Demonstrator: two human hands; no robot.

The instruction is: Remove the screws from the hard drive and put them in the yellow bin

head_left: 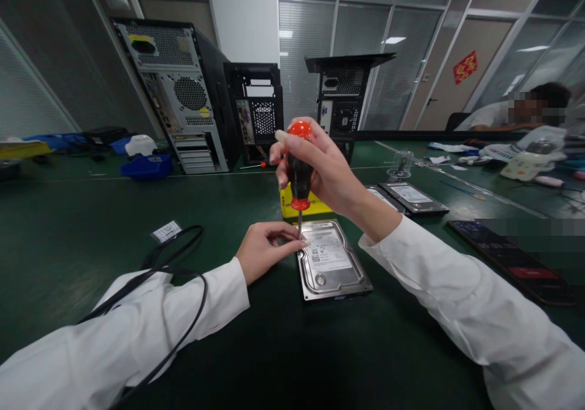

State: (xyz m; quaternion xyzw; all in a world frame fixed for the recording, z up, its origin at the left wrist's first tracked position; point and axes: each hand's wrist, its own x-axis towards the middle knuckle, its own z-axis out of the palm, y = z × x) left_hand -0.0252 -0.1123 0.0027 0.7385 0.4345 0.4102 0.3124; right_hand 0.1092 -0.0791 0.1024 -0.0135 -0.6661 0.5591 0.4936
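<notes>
Hard drive (333, 259), label side up, lies flat on a dark green table (228, 203) in the head view, just in front of the worker, as a red-and-black screwdriver (300, 178) stands nearly upright over its left edge. The right hand (326, 169) is wrapped about the screwdriver's handle, thumb and fingers clamped on it near the red top. The left hand (265, 250) reaches in low at the same edge, thumb and forefinger drawn close together around the foot of the shaft — whether they pinch the shaft or something smaller cannot be told, and the very tip is hidden.

Directly behind the drive sits a yellow box (289, 206); to the right, a second hard drive (414, 198) lies beside another, partly covered by the right wrist. A phone (498, 258) rests nearer the right sleeve (457, 288), while a black cable (132, 284) trails over the left sleeve (150, 337).

At the back stand three computer cases — a large one (189, 93) at left and two smaller — with a blue bin (146, 167) near the first and a person (487, 117) in white seated at far right
</notes>
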